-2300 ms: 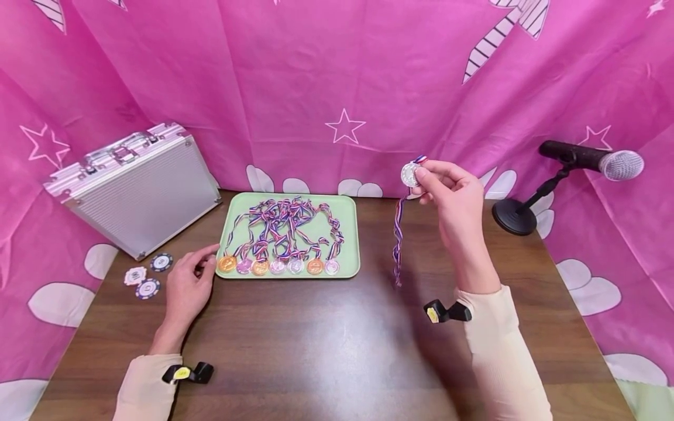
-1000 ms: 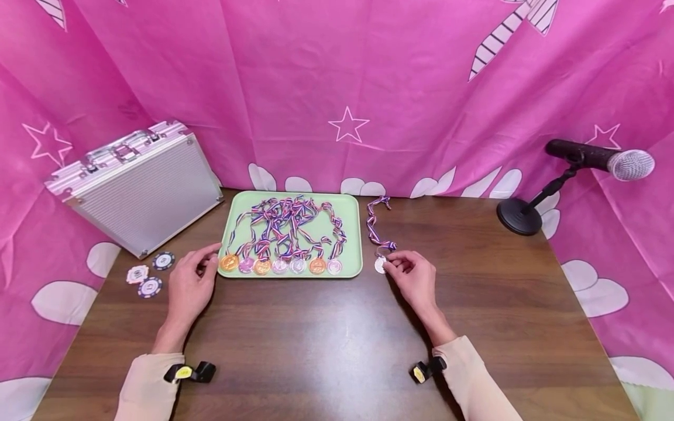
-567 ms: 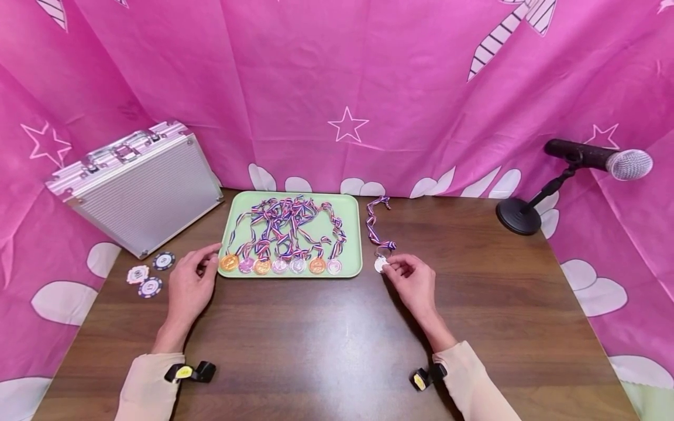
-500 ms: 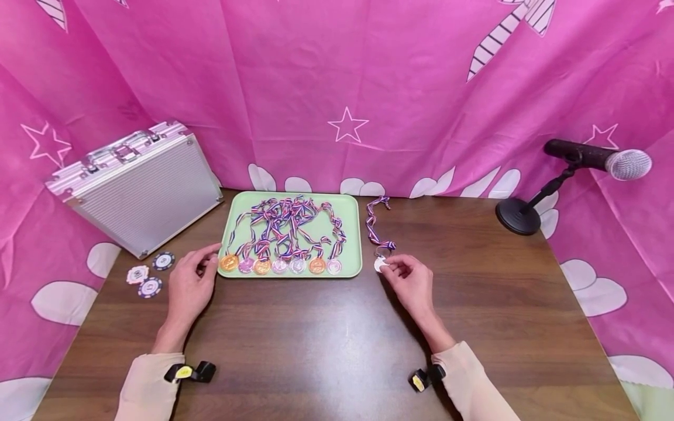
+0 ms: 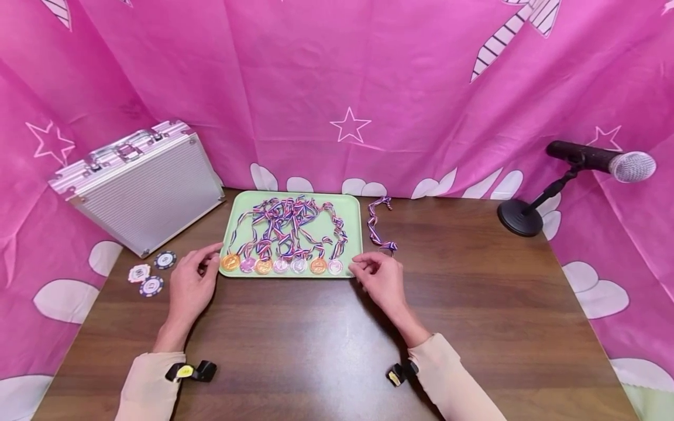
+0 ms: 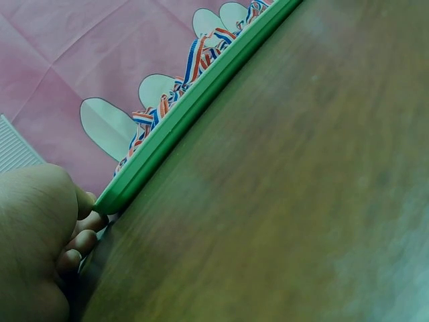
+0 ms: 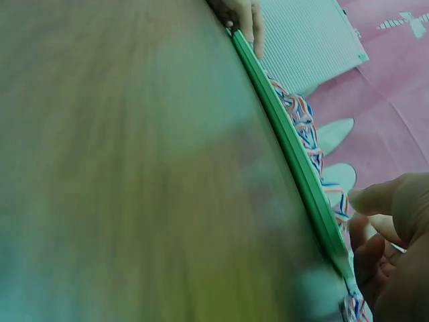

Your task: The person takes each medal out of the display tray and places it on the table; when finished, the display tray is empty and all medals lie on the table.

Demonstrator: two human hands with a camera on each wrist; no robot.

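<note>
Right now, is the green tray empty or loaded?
Loaded. The green tray bears seven medals in a row along its near edge, with striped ribbons bunched behind them.

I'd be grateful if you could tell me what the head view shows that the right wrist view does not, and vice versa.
Only the head view shows the microphone, the three chips and the row of medal discs in the tray.

Only the right wrist view gives a low, side-on look at the tray's outer wall.

Both show the left hand, the right hand, the green tray, striped ribbons, silver case, pink curtain and wooden table.
</note>
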